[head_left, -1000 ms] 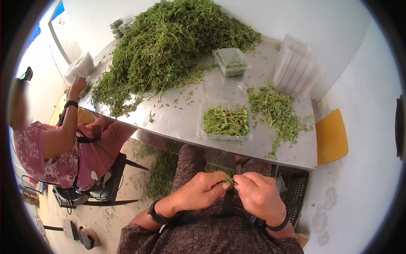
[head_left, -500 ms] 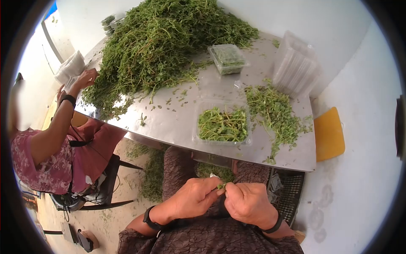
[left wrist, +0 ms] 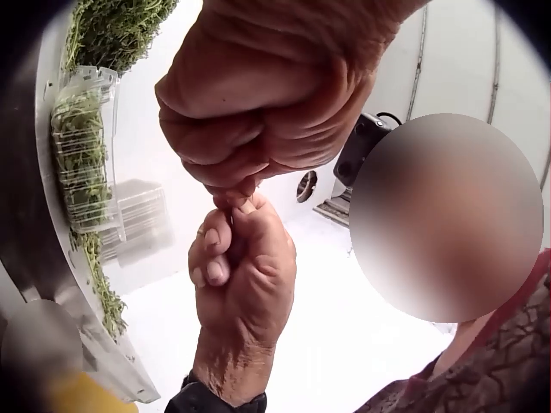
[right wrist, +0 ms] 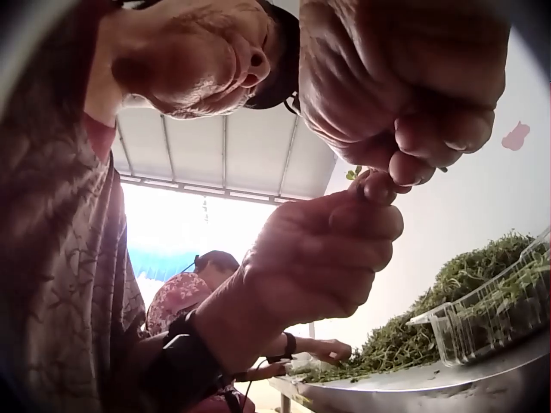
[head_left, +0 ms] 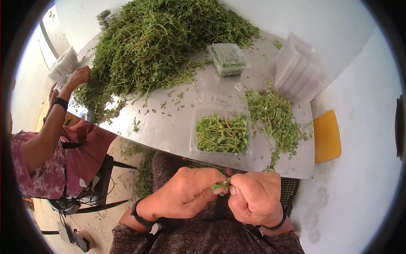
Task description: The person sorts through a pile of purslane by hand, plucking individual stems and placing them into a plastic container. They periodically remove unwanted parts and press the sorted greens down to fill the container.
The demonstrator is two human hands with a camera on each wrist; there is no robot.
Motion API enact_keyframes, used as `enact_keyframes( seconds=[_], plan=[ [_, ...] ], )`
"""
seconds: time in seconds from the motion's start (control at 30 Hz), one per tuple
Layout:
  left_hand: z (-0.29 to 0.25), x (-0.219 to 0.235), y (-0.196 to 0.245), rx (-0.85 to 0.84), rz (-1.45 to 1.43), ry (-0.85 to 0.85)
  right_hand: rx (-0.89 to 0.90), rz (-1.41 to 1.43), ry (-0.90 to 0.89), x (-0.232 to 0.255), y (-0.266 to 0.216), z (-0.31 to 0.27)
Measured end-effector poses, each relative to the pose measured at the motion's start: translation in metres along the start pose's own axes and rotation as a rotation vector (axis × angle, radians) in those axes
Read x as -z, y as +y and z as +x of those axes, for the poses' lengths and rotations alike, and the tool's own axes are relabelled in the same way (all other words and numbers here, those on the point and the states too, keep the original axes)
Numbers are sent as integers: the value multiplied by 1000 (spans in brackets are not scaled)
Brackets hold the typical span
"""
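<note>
Both hands meet above the lap, just off the table's front edge. My left hand (head_left: 184, 192) pinches a small green sprig (head_left: 220, 185) between thumb and forefinger. Against its tips, my right hand (head_left: 256, 197) pinches the sprig's other side, fingers curled. In the right wrist view a few leaves (right wrist: 354, 173) stick out where the fingertips touch. Beyond the hands, an open clear plastic box (head_left: 192, 146) holds cut green stems (head_left: 222, 133), its lid folded back. Loose greens (head_left: 277, 120) lie to its right.
A large heap of greens (head_left: 148, 51) covers the table's (head_left: 165, 131) back left. A closed filled box (head_left: 229, 60) and stacked empty boxes (head_left: 298, 70) stand behind. Another person (head_left: 46, 144) sits at the left; a yellow panel (head_left: 327, 136) is at the right.
Both hands have risen slightly closer to the table edge, still together on the sprig. The head view has shifted a little. The other person's hand has moved from the stacked boxes' side to the heap's edge.
</note>
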State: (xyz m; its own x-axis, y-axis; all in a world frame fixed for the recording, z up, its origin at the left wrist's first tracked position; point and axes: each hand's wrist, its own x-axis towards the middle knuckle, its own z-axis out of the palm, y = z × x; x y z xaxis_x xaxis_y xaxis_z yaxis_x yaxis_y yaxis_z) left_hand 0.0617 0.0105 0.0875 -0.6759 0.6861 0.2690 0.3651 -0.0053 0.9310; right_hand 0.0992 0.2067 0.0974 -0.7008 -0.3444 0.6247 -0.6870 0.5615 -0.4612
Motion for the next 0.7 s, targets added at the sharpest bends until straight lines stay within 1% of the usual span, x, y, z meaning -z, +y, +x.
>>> enact_keyframes(
  seconds=[0.13, 0.2, 0.27, 0.33, 0.4, 0.47, 0.5, 0.53, 0.6, 0.67, 0.7],
  plan=[
    [2, 9, -3, 37, -67, 4, -7, 44, -62, 1, 11, 4],
    [1, 12, -3, 115, -82, 98, -44, 12, -1, 2, 15, 8],
    [2, 13, -5, 104, -64, 105, -70, -8, -14, 4, 18, 8],
    [2, 11, -6, 170, -181, 345, -147, -28, 82, 9, 24, 12],
    [3, 12, -9, 169, -205, 369, -164, -8, 93, 9, 31, 22],
    [6, 12, -7, 261, -215, 432, -132, 5, 141, 5, 43, 35],
    [5, 12, -8, 263, -216, 431, -146, 10, 100, 3, 50, 39],
    [5, 13, -10, 264, -202, 430, -147, 10, 99, 1, 52, 40],
    [5, 15, -12, 263, -188, 431, -201, -125, 155, -2, 53, 42],
    [2, 17, -13, 304, -146, 397, -178, -102, 162, 3, 54, 35],
    [2, 16, -13, 308, -149, 401, -218, -33, 154, 5, 50, 32]
  ],
)
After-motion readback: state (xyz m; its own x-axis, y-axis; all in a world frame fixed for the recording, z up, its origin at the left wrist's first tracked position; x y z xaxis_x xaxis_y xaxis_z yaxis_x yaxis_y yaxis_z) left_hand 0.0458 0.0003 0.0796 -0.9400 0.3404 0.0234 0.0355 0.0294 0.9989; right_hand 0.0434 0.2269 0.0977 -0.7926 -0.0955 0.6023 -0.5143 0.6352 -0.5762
